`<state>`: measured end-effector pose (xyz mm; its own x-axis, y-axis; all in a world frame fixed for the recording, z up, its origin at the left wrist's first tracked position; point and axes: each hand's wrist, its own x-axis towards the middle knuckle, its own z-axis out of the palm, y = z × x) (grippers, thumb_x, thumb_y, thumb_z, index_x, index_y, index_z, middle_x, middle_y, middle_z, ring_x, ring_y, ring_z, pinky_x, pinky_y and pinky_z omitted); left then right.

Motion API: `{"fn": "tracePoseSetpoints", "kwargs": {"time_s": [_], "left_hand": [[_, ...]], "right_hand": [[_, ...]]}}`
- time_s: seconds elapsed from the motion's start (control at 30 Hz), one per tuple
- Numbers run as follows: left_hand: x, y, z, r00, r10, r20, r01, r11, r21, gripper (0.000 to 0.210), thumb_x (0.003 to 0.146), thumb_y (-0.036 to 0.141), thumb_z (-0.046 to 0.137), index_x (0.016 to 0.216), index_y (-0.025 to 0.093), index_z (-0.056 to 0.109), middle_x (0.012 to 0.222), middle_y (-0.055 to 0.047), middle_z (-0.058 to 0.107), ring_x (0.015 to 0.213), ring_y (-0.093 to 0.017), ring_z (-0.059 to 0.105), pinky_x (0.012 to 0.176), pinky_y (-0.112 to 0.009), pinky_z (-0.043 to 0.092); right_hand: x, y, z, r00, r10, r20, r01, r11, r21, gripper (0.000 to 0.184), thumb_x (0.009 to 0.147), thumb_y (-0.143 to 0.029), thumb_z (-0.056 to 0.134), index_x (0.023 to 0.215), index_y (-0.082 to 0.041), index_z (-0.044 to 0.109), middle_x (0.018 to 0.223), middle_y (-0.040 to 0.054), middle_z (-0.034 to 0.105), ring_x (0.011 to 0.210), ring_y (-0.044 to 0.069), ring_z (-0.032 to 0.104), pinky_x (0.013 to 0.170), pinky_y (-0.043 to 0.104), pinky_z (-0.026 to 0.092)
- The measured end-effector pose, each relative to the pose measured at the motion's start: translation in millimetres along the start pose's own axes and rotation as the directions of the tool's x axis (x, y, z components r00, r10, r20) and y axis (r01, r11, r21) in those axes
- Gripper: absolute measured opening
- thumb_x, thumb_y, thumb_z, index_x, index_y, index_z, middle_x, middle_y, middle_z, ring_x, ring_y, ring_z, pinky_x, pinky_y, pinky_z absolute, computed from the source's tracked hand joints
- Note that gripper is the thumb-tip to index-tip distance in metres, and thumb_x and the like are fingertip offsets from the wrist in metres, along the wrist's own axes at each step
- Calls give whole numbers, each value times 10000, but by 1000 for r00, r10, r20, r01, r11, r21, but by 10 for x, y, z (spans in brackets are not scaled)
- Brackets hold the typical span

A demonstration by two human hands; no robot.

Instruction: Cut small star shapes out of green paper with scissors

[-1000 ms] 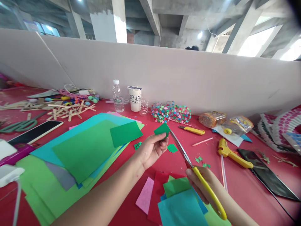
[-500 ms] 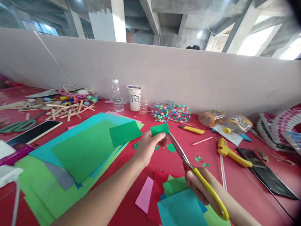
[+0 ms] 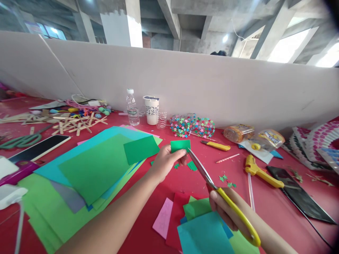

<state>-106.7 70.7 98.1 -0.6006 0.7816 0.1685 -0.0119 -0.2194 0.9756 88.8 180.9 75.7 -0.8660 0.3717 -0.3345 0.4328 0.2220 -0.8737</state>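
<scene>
Pinching a small green paper (image 3: pixel 180 145) between thumb and fingers of the left hand (image 3: pixel 167 163), up above the red table (image 3: pixel 212 158). Gripping yellow scissors (image 3: pixel 218 192) in the right hand (image 3: pixel 235 198) — with the tips right by the paper's corner. Got green stars (image 3: pixel 223 177) and a glue gun (image 3: pixel 261 172) off to the right.

I take this for a craft workspace set up inside a raw concrete building. Over my remote feed I see bare grey beams (image 3: pixel 168 17) overhead and a column (image 3: pixel 120 26) whose white paint stops at a ragged edge, both beyond a pale partition (image 3: pixel 185 81). On my side, the red table (image 3: pixel 267 208) carries making supplies: coloured paper (image 3: pixel 97 165), wooden sticks (image 3: pixel 79 124), a yellow glue gun (image 3: pixel 265 173), a cutter (image 3: pixel 218 146) and, in use above it, scissors (image 3: pixel 221 193).
</scene>
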Motion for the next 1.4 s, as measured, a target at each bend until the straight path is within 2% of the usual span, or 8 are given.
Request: {"fn": "tracePoseSetpoints", "kwargs": {"time_s": [0.23, 0.4, 0.5, 0.67, 0.87, 1.1, 1.4], "left_hand": [[16, 38, -42, 999, -29, 42, 30, 999, -15, 178, 745, 280, 616, 646, 133, 635, 563, -18, 619, 523, -116, 546, 555, -247, 432], [-8, 26, 13, 993, -109, 49, 116, 978, -176, 170, 753, 275, 618, 673, 126, 637, 621, -27, 629, 533, -107, 560, 528, -229, 413], [-26, 20, 53, 994, -108, 26, 111, 970, -215, 160, 751, 270, 621, 681, 126, 634, 626, -28, 626, 542, -106, 561, 533, -227, 413], [-20, 42, 43, 998, -52, -29, 49, 994, -100, 162, 729, 289, 644, 687, 139, 600, 599, -16, 614, 530, -113, 544, 535, -240, 421], [24, 56, -49, 998, -55, 25, 55, 998, -4, 150, 722, 279, 622, 662, 153, 568, 547, 15, 567, 495, -101, 509, 508, -232, 407], [29, 45, -75, 996, -77, 43, 77, 997, 1, 133, 741, 259, 595, 667, 157, 554, 540, 18, 561, 489, -98, 502, 503, -227, 397], [10, 21, -48, 992, -95, 85, 97, 995, -18, 148, 737, 281, 614, 690, 145, 580, 580, 13, 575, 508, -92, 508, 512, -228, 387]], "right_hand": [[6, -27, 1, 1000, 16, 15, -16, 1000, 15, 537, 757, -717, 434, 624, -197, 459, 289, -109, 302, 259, 42, 212, 336, 172, 165], [9, -9, 14, 1000, 7, -17, -6, 1000, 13, 533, 774, -709, 409, 635, -196, 459, 295, -112, 312, 264, 39, 210, 346, 169, 184], [16, 10, 17, 999, 8, -37, -8, 1000, 2, 517, 778, -697, 411, 633, -202, 456, 294, -113, 306, 265, 45, 211, 346, 176, 200], [30, 10, 12, 1000, 16, -3, -16, 1000, 9, 523, 770, -702, 423, 628, -200, 457, 287, -106, 324, 258, 42, 208, 336, 177, 176], [32, -3, 10, 1000, 29, 8, -29, 999, -31, 537, 764, -708, 427, 609, -195, 458, 283, -105, 321, 255, 37, 225, 335, 166, 187], [21, -13, 26, 998, 63, -3, -64, 997, -46, 524, 778, -692, 423, 608, -198, 448, 288, -106, 320, 260, 37, 223, 342, 172, 179], [-8, -13, 60, 1000, -21, 2, 21, 999, -40, 628, 718, -803, 351, 674, -186, 462, 338, -98, 351, 319, 51, 264, 379, 185, 250]]}}
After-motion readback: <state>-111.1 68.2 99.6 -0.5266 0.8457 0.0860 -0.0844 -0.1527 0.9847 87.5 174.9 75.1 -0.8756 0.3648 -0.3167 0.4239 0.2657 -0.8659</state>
